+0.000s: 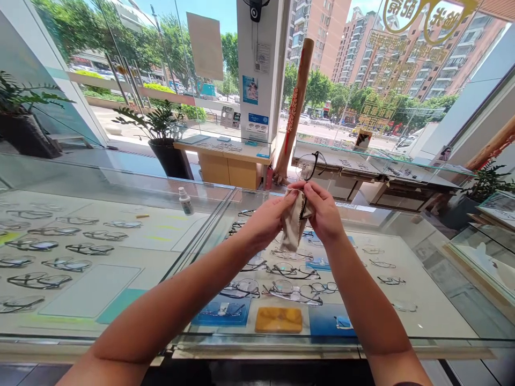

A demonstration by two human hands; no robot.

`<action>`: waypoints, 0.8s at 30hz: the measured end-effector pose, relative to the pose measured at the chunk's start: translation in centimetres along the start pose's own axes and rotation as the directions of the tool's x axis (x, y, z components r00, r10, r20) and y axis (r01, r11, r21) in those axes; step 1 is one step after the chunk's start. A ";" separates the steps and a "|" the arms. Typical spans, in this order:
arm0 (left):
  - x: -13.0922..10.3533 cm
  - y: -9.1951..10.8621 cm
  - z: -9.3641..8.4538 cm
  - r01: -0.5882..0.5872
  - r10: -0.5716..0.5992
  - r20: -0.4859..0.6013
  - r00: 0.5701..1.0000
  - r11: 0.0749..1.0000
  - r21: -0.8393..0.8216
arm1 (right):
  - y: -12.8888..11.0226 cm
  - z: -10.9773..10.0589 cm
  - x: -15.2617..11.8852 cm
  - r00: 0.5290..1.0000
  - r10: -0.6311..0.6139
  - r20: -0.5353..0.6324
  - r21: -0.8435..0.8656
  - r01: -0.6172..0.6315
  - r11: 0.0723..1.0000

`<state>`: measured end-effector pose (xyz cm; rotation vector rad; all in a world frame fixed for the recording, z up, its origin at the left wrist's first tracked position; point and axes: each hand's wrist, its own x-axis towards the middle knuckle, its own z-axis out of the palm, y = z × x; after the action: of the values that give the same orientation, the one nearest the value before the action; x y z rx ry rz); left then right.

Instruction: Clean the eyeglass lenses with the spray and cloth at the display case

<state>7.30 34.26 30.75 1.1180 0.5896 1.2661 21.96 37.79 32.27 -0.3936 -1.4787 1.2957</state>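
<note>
Both my hands are raised over a glass display case and meet around a pair of eyeglasses with a dark thin frame. My left hand is closed on a beige cleaning cloth, which hangs down between the hands. With fingers pinched, my right hand grips the eyeglasses by a part near the cloth. One round lens and rim stick up above the fingertips; the rest of the frame is hidden by the cloth and fingers.
Rows of eyeglasses lie inside the glass case below my hands. A small white bottle stands on the glass to the left. An amber-coloured block sits near the front. Beyond are a wooden post and potted plants.
</note>
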 end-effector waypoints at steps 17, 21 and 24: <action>-1.0 -0.3 1.3 -0.120 0.118 -0.217 0.969 0.993 0.006 | 0.8 1.2 -0.6 0.987 -0.154 -0.044 -0.113 0.148 0.983; -1.0 -0.4 1.4 -0.158 0.157 -0.225 0.962 0.987 0.015 | 0.5 1.5 -0.8 0.983 -0.166 -0.072 -0.154 0.153 0.976; -0.9 -0.3 1.4 -0.165 0.163 -0.190 0.968 0.986 0.005 | 0.4 1.3 -0.7 0.987 -0.145 -0.075 -0.114 0.136 0.984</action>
<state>8.44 32.93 30.85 1.0601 0.6418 1.5296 20.93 36.70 31.82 -0.4022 -1.4836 1.0785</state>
